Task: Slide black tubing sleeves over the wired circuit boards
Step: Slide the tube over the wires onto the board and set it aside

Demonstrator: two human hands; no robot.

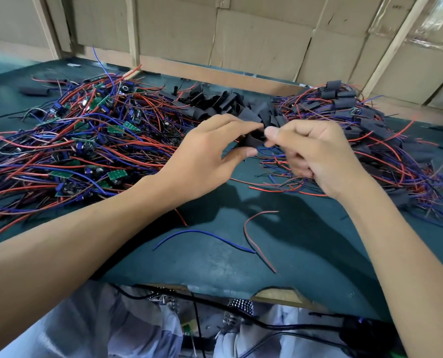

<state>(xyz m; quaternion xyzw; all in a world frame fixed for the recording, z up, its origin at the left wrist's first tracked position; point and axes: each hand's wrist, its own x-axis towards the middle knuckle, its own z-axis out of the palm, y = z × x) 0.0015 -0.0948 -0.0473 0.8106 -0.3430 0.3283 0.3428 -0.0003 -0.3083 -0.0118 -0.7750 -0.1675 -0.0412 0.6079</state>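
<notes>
Both hands met over the middle of the green surface (223, 257) — a matte, scuffed mat, worn pale in patches. The left hand (210, 156) pinched a black tubing sleeve (251, 140) between thumb and curled forefinger; the sleeve was a short, flattened tube of dull, soft-looking material, its long axis running roughly from 8 o'clock to 2 o'clock, the open mouth turned toward the right hand. The right hand (316, 153) had thumb and forefinger pressed together right at that mouth, the other fingers curled under; thin red and blue wires trailed down from it, though what exactly sat in the pinch could not be told.

At 9 to 10 o'clock lay the heap of wired circuit boards (86, 143) — small flat green rectangles with blue components, tangled in glossy red and blue leads. At 12 o'clock, just beyond the fingertips, sat a pile of loose sleeves (215, 102), creased and folded, black on black. At 2 to 3 o'clock spread the sleeved boards (365, 120), each a dark wrapped block with wires spilling outward.

Nearer the body, at 6 o'clock, a single curved blue wire (202, 235) and a thin red wire (254, 239) lay apart from the heaps. Behind it all stood a wall of brown cardboard panels (261, 42), flat and seamed, braced by pale wooden strips.
</notes>
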